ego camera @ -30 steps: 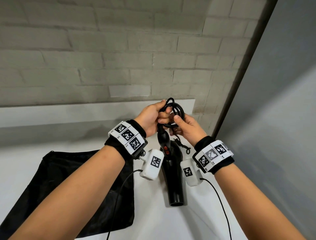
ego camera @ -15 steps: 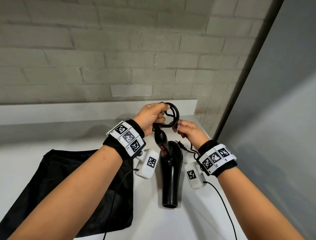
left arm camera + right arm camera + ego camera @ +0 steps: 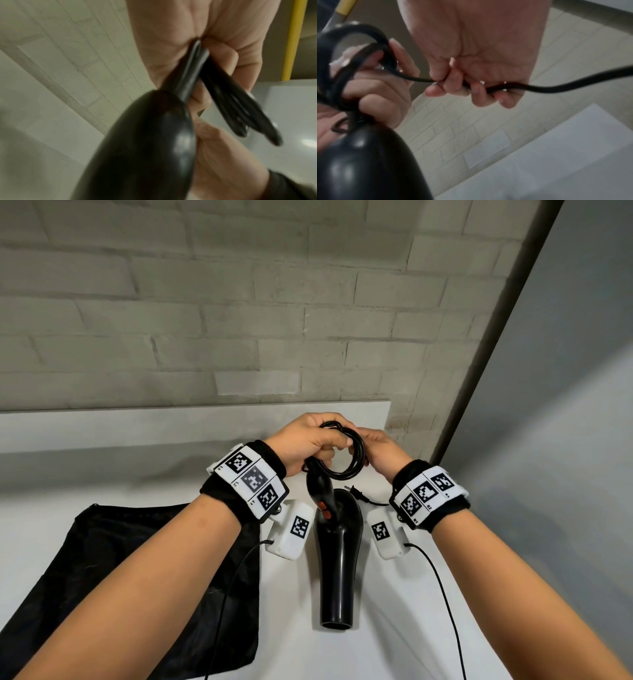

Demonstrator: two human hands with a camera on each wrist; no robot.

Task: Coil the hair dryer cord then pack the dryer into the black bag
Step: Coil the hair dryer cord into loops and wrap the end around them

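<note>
Head view: a person's left hand (image 3: 308, 440) clamps a finished set of black cord (image 3: 346, 470) loops against the top of a hair dryer (image 3: 337, 546) handle, while the right hand (image 3: 378, 453) closes round the loose run of cord just beside the coil. The dryer hangs nozzle-down above the white tabletop (image 3: 394, 628), well clear of the black bag (image 3: 137, 559), which lies flat to the left.

In the right wrist view, the right hand's curled fingers (image 3: 453, 86) pinch a single strand that runs from the loops across the palm and trails off to the right. The left wrist view, blurred, shows the loops wedged between the left hand's thumb and fingers, above the dryer's glossy body.

The cord looks springy and moderately stiff, so the coil will likely loosen if the pinch eases; it is best held where the loops cross, near the handle. The dryer's smooth plastic shell appears rigid and somewhat slick, and the narrow handle seems the surest place to grip. The plug (image 3: 356, 494) dangles behind the dryer, not yet gathered in.

Both forearms reach forward side by side, wrists raised, hands meeting in front of the brick wall (image 3: 239, 320).
</note>
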